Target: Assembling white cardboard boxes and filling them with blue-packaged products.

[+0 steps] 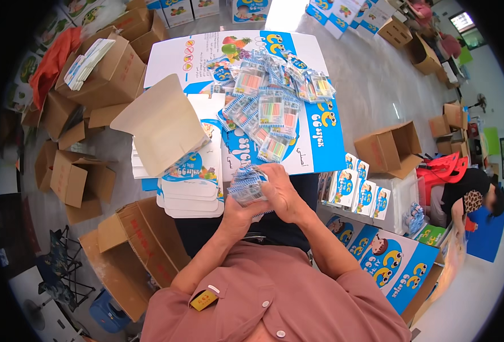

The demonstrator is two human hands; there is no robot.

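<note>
Close to my body, at the table's near edge, I hold a bundle of small clear-and-blue sachets [246, 185] between both hands. My left hand [238, 215] is closed round its lower left side. My right hand [285, 195] grips it from the right, fingers curled over the far edge. Beyond them a loose pile of similar sachets [271, 109], with pink, green and yellow sticks showing inside, spreads over a printed white-and-blue board [327, 145]. To the left, an open carton with a raised plain flap [160, 128] stands beside a stack of flat printed cartons [190, 199].
Brown cardboard boxes [105, 77] crowd the left side, and another open box [144, 251] stands by my left arm. Filled printed cartons [359, 191] stand in rows at the right. Farther right, a person in dark clothing [469, 196] bends over a work surface.
</note>
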